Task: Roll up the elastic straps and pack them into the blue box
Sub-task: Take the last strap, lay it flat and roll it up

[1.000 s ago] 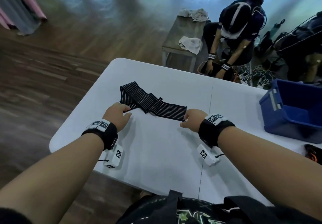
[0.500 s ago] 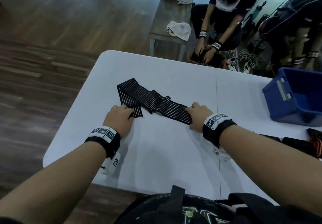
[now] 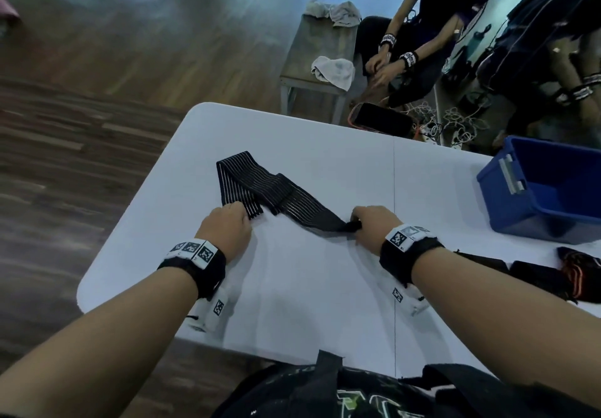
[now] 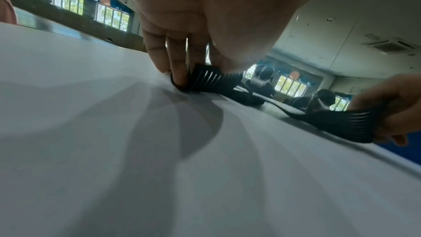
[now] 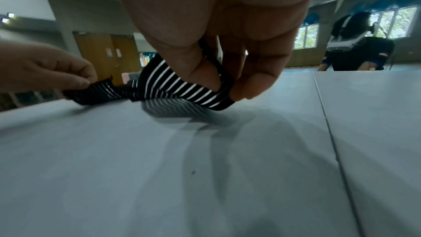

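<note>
- Black elastic strap with thin white lengthwise stripes (image 3: 279, 195): it lies on the white folding table (image 3: 309, 287), folded back on itself at the far left, so its two ends come toward the person.
- Left hand (image 3: 224, 229): fingers and thumb pinch one strap end against the tabletop (image 4: 205, 80); this probably anchors that end so the band stays taut.
- Right hand (image 3: 374, 222): thumb and fingers are curled round the other end, which is turned over into a small first fold (image 5: 200, 87); judged, this is the start of the roll.
- Long axis: the longer leg runs from the fold at far left diagonally down to the right hand; the stripes follow that axis. The short leg returns to the left hand.
- Blue plastic box (image 3: 546, 196): it stands open at the table's right edge, well apart from the strap, presumably within reach for packing.
- Other dark straps (image 3: 553, 274): they lie near the box, by the right forearm.
</note>
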